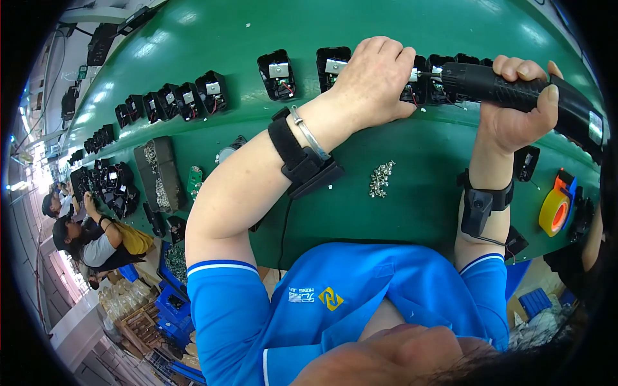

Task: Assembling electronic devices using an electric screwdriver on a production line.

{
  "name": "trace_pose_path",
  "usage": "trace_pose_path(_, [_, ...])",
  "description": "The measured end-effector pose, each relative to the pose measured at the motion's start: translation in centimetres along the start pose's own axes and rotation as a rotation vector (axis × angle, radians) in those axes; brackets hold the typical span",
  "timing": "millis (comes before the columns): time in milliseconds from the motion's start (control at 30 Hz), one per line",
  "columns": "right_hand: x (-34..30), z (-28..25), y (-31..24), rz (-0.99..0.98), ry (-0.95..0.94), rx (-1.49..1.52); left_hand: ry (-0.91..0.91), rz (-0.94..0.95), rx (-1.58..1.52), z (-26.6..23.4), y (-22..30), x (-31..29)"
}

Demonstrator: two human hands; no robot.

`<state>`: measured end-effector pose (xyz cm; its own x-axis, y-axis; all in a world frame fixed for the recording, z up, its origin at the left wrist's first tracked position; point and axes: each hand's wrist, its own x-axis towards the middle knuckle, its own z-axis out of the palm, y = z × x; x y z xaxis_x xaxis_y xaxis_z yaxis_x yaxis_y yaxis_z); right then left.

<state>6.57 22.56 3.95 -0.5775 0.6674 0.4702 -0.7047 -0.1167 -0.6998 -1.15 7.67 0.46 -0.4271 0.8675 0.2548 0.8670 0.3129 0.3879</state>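
Observation:
My right hand (518,109) is wrapped round a black electric screwdriver (496,85), held nearly level. Its bit points left and meets the metal plate in a small open black housing (420,90). Over that housing's left side curls my left hand (376,77), gripping it; the fingertips are partly hidden behind it. Just left of this hand stands another black housing (333,59) with a silver plate. A further housing (278,74) sits apart, showing a plate and red wires. Small silver screws (382,179) lie in a loose pile on the green table (322,225).
More black housings (187,100) line the table to the left, and some stand under the screwdriver. A grey tray (159,174) of metal parts lies left of my left arm. Yellow tape (555,209) is at the right. Other people work at the far left.

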Motion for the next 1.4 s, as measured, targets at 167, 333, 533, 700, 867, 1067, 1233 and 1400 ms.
trace_pose_path(167, [-0.7, 0.1, 1.2, 0.042, 0.003, 0.013, 0.028, 0.025, 0.001, 0.1, -0.3, -0.3])
trace_pose_path(333, [-1.1, 0.3, 1.6, 0.030, -0.007, -0.003, 0.091, 0.068, 0.048, 0.7, -0.9, -0.4])
trace_pose_path(533, [-1.2, 0.5, 2.1, 0.014, -0.032, -0.011, 0.087, 0.070, 0.073, 0.7, -0.9, -0.5])
trace_pose_path(700, [-1.3, 0.7, 2.2, 0.008, -0.051, -0.019, 0.023, 0.023, 0.034, 0.2, -0.8, -0.7])
trace_pose_path(867, [-1.4, 0.8, 2.3, 0.000, -0.078, -0.019, 0.011, 0.012, 0.040, 0.2, -0.8, -0.8])
trace_pose_path(1067, [-1.5, 0.9, 2.6, -0.005, -0.098, -0.030, 0.015, 0.014, 0.043, 0.2, -1.0, -1.0])
trace_pose_path(1233, [-1.8, 1.1, 2.8, -0.014, -0.124, -0.022, 0.010, 0.012, 0.047, 0.3, -1.3, -1.2])
trace_pose_path(1400, [-1.7, 1.2, 3.4, -0.079, -0.223, 0.119, 0.011, 0.015, 0.051, 0.2, -1.3, -1.4])
